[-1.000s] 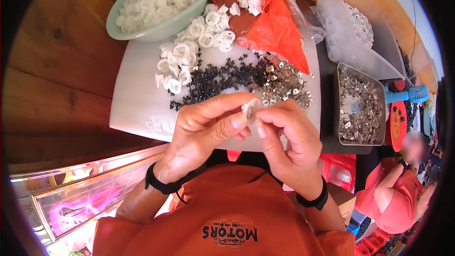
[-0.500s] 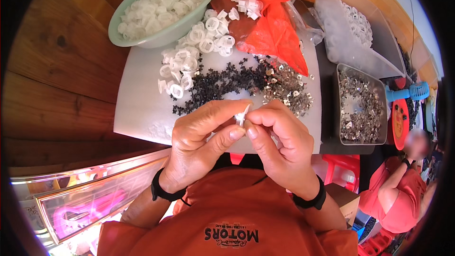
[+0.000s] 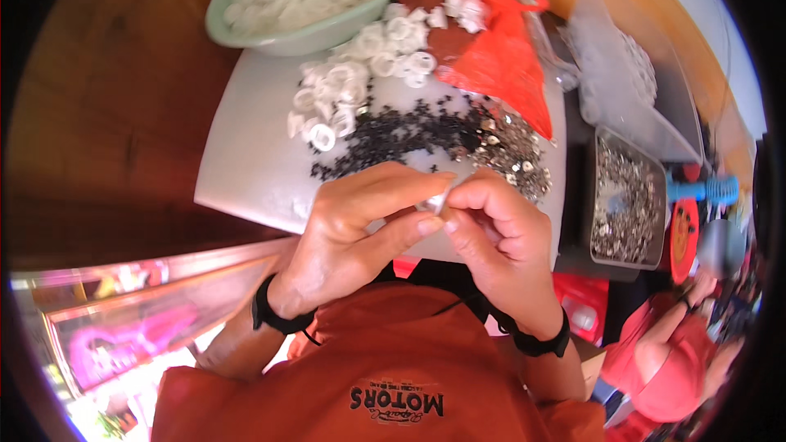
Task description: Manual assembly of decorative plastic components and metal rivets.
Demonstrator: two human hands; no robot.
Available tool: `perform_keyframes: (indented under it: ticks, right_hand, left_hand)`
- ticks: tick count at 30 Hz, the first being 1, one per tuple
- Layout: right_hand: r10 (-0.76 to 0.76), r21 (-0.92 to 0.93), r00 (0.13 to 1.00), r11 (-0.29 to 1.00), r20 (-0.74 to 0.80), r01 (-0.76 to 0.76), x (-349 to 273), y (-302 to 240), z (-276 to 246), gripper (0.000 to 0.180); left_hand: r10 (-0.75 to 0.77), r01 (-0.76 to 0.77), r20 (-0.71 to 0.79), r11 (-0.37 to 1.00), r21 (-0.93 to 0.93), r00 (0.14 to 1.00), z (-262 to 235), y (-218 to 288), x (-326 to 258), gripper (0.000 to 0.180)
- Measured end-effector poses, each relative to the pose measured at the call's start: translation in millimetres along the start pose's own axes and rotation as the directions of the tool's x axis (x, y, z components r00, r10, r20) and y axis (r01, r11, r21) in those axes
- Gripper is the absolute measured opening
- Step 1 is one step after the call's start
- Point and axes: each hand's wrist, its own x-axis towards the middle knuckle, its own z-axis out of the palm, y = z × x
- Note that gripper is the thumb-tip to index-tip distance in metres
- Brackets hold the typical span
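Between my two hands, above the near edge of the white board (image 3: 254,155), is a small white plastic round part (image 3: 436,199). My left hand (image 3: 352,229) is closed in a pinch on its left side. My right hand (image 3: 499,233) pinches it from the right, thumb and forefinger meeting the left fingertips. Most of the part is hidden by the fingers. Just beyond the hands lie many small black plastic pieces (image 3: 401,133) and a heap of small shiny metal pieces (image 3: 516,151). Loose white round parts (image 3: 332,94) are strewn farther left.
A green basin (image 3: 315,39) full of white parts stands at the far left. Behind the heaps lies a red plastic bag (image 3: 499,65). To the right are a metal tray (image 3: 626,205) of metal pieces, a translucent bin (image 3: 622,82) and a blue handheld fan (image 3: 704,190). Another person (image 3: 663,352) sits at right.
The view has tilted and shifted, so the table things appear moved. Both hands keep their pinch on the white part, which looks slightly more turned and covered.
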Motion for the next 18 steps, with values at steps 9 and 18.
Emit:
perform_keyframes:
  ticks: [9,18]
  right_hand:
    - [0.088,-0.331,0.965,0.944,0.249,-0.001,0.4,-75.9,-36.8,0.010]
    - [-0.039,-0.123,0.914,0.988,0.403,0.096,-1.1,-84.9,-42.5,0.007]
  left_hand:
    - [-0.345,0.309,-0.005,0.849,-0.428,0.939,-12.3,-7.0,-2.3,0.022]
    - [-0.353,0.304,-0.014,0.825,-0.477,0.935,-6.1,-9.4,-7.3,0.023]
